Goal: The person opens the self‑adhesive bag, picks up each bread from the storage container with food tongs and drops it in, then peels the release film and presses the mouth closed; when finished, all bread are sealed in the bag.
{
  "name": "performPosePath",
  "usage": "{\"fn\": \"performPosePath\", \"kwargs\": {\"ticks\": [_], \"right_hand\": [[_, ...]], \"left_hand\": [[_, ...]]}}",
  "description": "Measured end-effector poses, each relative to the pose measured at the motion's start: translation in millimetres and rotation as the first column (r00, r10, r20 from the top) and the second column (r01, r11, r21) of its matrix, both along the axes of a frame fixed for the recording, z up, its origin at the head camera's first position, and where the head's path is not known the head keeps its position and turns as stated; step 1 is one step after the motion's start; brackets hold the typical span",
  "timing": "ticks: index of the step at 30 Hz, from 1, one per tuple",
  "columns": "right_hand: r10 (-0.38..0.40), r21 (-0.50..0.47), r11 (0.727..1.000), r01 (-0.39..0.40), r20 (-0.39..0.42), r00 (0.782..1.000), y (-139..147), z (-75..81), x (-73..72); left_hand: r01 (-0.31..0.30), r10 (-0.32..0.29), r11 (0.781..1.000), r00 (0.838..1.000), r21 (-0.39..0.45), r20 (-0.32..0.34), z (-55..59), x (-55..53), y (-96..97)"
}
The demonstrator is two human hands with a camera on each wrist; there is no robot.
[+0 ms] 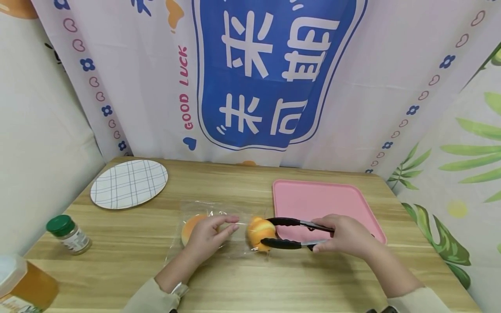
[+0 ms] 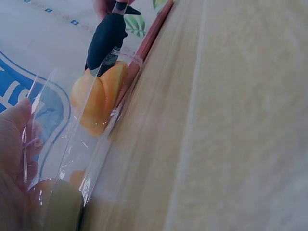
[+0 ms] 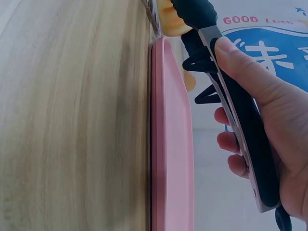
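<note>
My left hand (image 1: 207, 237) pinches the upper film of a clear plastic bag (image 1: 236, 243), with thumb and fingers on its edge in the left wrist view. A round bun (image 1: 190, 227) lies inside the bag, partly hidden by this hand. At the bag's right-hand mouth is a golden, ridged croissant-like bread (image 1: 259, 232), with film around it. My right hand (image 1: 346, 237) grips metal tongs (image 3: 245, 139) by the handles, thumb on top. The tongs' black scalloped tips stand on both sides of the bread in the head view.
A pink tray (image 1: 321, 195) lies right of the bag, partly under the tongs. At the back left sits a checked oval plate (image 1: 131, 182). A green-lidded spice jar (image 1: 72, 234) and a jar of amber contents (image 1: 35, 287) stand along the left edge. A printed curtain hangs behind.
</note>
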State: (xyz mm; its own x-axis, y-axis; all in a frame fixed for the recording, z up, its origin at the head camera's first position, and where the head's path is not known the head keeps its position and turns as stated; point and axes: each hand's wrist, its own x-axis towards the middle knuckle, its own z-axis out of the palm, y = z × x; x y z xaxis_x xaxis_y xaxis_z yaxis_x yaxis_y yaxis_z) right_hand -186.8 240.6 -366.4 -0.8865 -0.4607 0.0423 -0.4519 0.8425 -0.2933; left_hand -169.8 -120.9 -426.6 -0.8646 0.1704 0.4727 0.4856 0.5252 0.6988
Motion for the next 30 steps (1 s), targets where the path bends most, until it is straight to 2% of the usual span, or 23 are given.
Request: {"fn": "performPosePath", "kwargs": {"ticks": [8,19,24,27,30], "right_hand": [[-0.039,-0.047,0.998,0.043,0.09,0.995,3.0,0.8,-0.5],[-0.021,-0.101,0.994,0.033,0.118,0.993,-15.6,-12.0,-9.0],[-0.003,-0.159,0.987,0.03,0.168,0.986,-20.3,-17.5,-8.8],[0.0,-0.167,0.986,0.028,0.168,0.986,-22.2,-19.6,-6.4],[0.009,-0.158,0.987,0.013,0.133,0.991,-25.8,-21.8,-5.5]], "left_hand": [[-0.011,0.01,1.0,0.999,0.017,0.032,2.6,0.0,-0.5],[-0.018,0.018,1.0,1.0,0.012,-0.009,0.3,1.6,0.4],[-0.022,0.022,1.0,0.999,0.009,-0.033,-1.5,1.1,0.9],[-0.021,0.021,1.0,0.999,0.01,-0.036,-2.0,0.7,1.1],[-0.025,0.026,1.0,0.999,0.013,-0.042,-2.1,0.6,1.1]]}}
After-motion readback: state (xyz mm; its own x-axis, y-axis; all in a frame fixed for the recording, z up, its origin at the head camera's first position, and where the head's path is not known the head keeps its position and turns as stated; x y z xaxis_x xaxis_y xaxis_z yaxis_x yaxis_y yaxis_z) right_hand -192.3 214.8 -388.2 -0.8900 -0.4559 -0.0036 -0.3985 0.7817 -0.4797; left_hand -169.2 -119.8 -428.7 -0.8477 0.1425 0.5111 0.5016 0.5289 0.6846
